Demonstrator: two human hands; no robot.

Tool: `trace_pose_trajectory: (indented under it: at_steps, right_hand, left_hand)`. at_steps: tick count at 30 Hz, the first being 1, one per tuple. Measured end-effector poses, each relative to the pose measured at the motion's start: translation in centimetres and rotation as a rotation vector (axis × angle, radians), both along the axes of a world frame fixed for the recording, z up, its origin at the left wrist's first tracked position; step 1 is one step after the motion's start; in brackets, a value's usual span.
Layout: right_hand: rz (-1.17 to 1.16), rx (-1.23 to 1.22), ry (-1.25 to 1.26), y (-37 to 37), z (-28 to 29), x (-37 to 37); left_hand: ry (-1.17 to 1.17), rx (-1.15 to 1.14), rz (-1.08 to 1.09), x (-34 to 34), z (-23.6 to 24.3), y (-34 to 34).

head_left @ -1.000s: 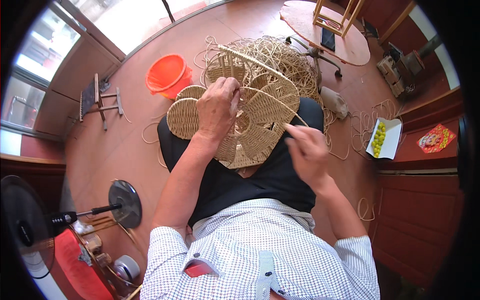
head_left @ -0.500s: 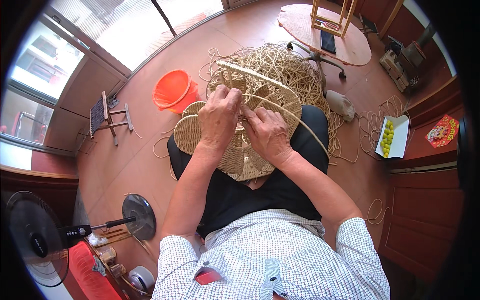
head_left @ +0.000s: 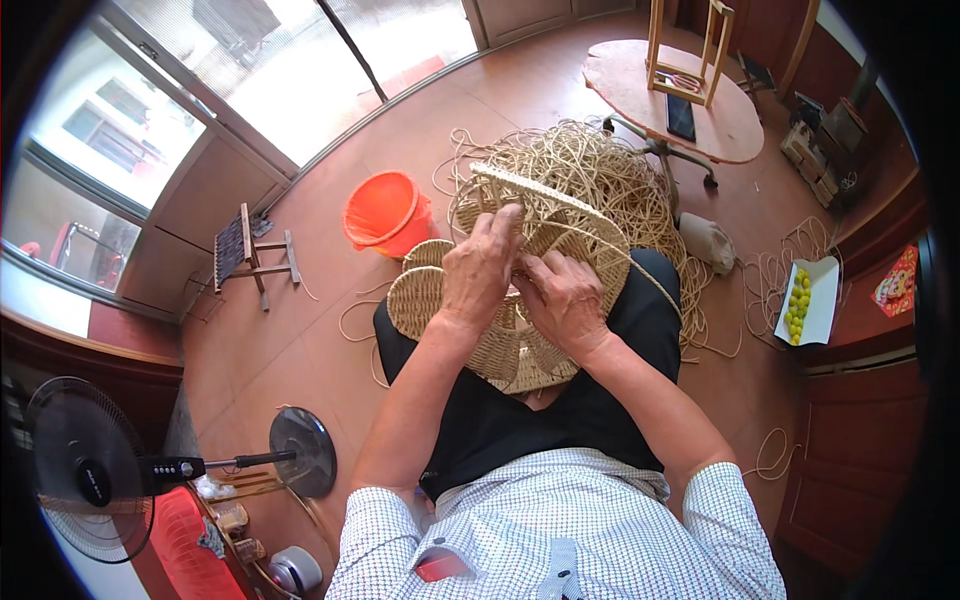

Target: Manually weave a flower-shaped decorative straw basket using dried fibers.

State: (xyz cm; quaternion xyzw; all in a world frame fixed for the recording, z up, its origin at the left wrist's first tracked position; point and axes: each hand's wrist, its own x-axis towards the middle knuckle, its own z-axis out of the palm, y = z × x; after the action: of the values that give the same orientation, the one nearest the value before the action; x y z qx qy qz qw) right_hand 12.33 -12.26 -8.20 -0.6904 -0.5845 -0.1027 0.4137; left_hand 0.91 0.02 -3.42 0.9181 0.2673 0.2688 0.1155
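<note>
Here, the fingers [head_left: 500, 232] of the left hand [head_left: 480, 272] are curled over the upper part of a woven rattan piece [head_left: 500, 345], pressed against it and gripping the weave. The fingers [head_left: 535, 275] of the right hand [head_left: 562, 300] are bent and drawn together, apparently pinching a thin strand against the weave just beside the left hand; the strand itself is too fine to be made out between them. The woven rattan piece is held on the lap, over dark trousers, and is made of rounded lobes with a flat woven band [head_left: 545, 195] rising at its far side.

A weaving step seems to be in hand: a strand is being tucked or pulled tight where the two hands meet. The next move is judged to call for a steady hold by the left hand while the strand is drawn through without loosening the neighbouring rows.

Beyond the hands, a loose heap of rattan cord [head_left: 610, 170] is spread on the floor. An orange bucket [head_left: 385, 212] is set to the left of it; its contents cannot be seen. A white tray [head_left: 815, 300] of small yellow-green fruits [head_left: 797, 298] lies on the floor at the right. A round surface [head_left: 690, 100] carrying a small wooden frame [head_left: 685, 50] and a dark phone stands farther off, and a fan [head_left: 90, 470] is seen at the lower left.
</note>
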Motion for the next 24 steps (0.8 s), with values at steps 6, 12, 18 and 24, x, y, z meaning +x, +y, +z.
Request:
trace_pose_trajectory:
  at_steps: [6, 12, 18, 24]
  right_hand:
    - [0.006, 0.026, 0.003, 0.3, 0.4, -0.2]
    - [0.044, 0.103, -0.069, -0.2, 1.1, -0.7]
    - [0.095, 0.093, -0.249, 0.7, 0.2, -1.8]
    - [0.087, -0.036, -0.264, 0.1, 0.0, -2.5]
  left_hand:
    - [-0.188, -0.095, 0.062, -2.7, -1.2, -1.9]
    - [-0.274, -0.074, 0.242, -6.4, -1.2, -1.7]
    - [-0.330, -0.043, 0.302, -10.7, 0.8, 1.0]
    - [-0.327, -0.269, 0.348, -8.5, 4.6, 4.9]
